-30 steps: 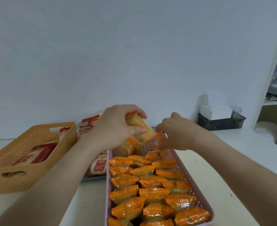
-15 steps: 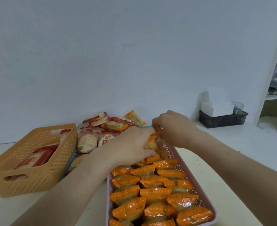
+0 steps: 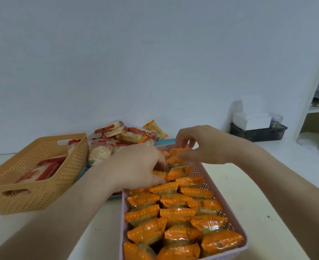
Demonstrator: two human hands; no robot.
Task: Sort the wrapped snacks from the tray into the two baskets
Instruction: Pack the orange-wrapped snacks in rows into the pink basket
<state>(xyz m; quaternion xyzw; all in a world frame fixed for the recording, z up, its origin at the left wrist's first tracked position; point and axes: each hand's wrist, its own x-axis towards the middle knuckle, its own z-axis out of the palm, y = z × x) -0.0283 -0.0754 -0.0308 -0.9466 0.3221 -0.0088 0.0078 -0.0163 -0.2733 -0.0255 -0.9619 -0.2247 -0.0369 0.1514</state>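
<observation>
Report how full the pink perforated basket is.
Nearly full: orange-wrapped snacks pack the pink perforated plastic basket in rows, from near end to far end.

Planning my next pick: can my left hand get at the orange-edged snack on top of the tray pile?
Probably yes: the snack lies uncovered atop the pile, just beyond the left hand.

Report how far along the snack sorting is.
Done: the pink basket is nearly full of orange-wrapped snacks in rows, and the tan basket holds a few red-wrapped snacks. In hand: the right hand pinches an orange pack at the pink basket's far end; the left hand reaches in beside it, fingertips hidden. Left: a mixed pile waits on the blue tray behind.
</observation>
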